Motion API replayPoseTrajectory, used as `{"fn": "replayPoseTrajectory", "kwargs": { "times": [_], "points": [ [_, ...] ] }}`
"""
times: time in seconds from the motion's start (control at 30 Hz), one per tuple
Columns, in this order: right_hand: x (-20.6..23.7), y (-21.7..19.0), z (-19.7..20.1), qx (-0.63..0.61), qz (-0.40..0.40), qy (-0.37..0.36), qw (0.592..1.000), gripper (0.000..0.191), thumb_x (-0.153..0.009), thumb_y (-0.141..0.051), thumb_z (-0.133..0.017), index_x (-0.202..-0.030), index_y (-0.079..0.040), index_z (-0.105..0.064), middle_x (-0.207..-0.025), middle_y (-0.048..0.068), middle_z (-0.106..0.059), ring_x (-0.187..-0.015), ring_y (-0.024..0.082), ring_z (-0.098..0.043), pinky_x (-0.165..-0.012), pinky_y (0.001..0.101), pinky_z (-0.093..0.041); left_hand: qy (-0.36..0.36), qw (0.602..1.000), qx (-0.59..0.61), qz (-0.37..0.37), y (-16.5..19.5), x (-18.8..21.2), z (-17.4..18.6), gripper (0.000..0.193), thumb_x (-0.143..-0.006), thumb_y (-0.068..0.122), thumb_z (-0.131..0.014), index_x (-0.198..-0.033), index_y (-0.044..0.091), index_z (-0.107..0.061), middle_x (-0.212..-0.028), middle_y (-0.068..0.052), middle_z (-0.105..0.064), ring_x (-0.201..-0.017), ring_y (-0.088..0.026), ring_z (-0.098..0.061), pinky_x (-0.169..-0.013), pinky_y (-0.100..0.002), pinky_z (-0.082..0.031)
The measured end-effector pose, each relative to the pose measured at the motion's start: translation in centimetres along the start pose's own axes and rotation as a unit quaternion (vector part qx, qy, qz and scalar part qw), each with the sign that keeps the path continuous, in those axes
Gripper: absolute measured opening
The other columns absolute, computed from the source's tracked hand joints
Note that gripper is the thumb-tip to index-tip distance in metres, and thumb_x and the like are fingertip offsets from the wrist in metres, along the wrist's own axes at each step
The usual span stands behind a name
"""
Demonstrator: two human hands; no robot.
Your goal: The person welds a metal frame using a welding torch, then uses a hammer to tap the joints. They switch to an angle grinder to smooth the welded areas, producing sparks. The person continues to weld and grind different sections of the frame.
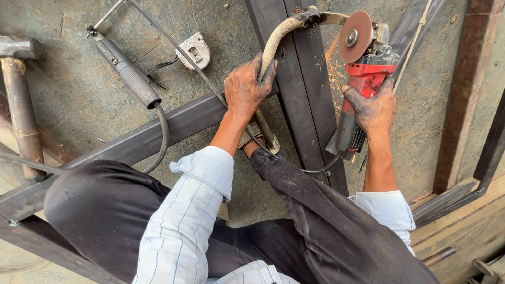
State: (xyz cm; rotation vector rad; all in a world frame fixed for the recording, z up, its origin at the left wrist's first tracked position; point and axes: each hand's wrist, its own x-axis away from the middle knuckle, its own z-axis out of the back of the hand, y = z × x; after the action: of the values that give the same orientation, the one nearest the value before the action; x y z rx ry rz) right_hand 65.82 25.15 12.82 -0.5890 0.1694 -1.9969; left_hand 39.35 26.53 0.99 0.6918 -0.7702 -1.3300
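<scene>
Around the curved, pale side handle (273, 44) of the grinder, the left hand's (244, 89) fingers (263, 68) are wrapped and pressed together in a firm grip, blackened with grime. The right hand (374, 108) has its fingers curled tight round the red body of the angle grinder (363, 84), thumb laid over the top. The grinder's brown disc (355, 36) sits at the upper right, its edge meeting the dark steel tube (305, 100) that runs up and down the middle of the view, and a spray of orange sparks (332, 71) flies off just left of the disc. A second dark tube (173, 126) crosses beneath at a slant toward the lower left. The person crouches over the frame in dark trousers, striped light sleeves rolled above the wrists. On the concrete floor (68, 100) to the left lie a welding electrode holder (126, 71) with its black cable, a small metal clamp (193, 51) near it, and a hammer (20, 89) at the far left edge.
</scene>
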Motion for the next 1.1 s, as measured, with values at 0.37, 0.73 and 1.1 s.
{"fn": "replayPoseTrajectory", "kwargs": {
  "times": [0.37, 0.73, 1.1],
  "points": [
    [-0.6, 1.0, -0.4, 0.009, -0.004, 0.004, 1.000, 0.072, -0.080, -0.042, -0.090, -0.128, 0.000, -0.057, -0.114, 0.019, -0.073, -0.104, 0.038, -0.070, -0.094, 0.0464, -0.051, 0.017, 1.000, -0.006, -0.015, -0.2, 0.1, -0.3, 0.041, -0.096, 0.039, -0.073, -0.116, 0.004, -0.074, -0.082, -0.012, -0.075, -0.072, -0.029, -0.074, -0.068, -0.042, -0.057],
    [-0.6, 0.3, -0.3, -0.008, 0.001, 0.005, 1.000, 0.068, -0.081, -0.037, -0.088, -0.128, 0.001, -0.057, -0.112, 0.018, -0.074, -0.102, 0.035, -0.071, -0.093, 0.0445, -0.053, 0.024, 0.999, -0.003, -0.021, -0.2, 0.1, -0.3, 0.041, -0.096, 0.039, -0.072, -0.116, 0.004, -0.074, -0.084, -0.011, -0.075, -0.074, -0.029, -0.074, -0.069, -0.041, -0.057],
    [0.7, 0.7, 0.9, -0.094, 0.042, 0.006, 0.995, 0.063, -0.085, -0.031, -0.088, -0.132, -0.002, -0.060, -0.118, 0.013, -0.074, -0.105, 0.025, -0.073, -0.094, 0.0384, -0.057, 0.019, 1.000, -0.015, -0.010, -0.2, 0.0, -0.3, 0.038, -0.095, 0.039, -0.075, -0.113, 0.005, -0.076, -0.077, -0.011, -0.074, -0.067, -0.030, -0.072, -0.065, -0.042, -0.056]
  ]
}}
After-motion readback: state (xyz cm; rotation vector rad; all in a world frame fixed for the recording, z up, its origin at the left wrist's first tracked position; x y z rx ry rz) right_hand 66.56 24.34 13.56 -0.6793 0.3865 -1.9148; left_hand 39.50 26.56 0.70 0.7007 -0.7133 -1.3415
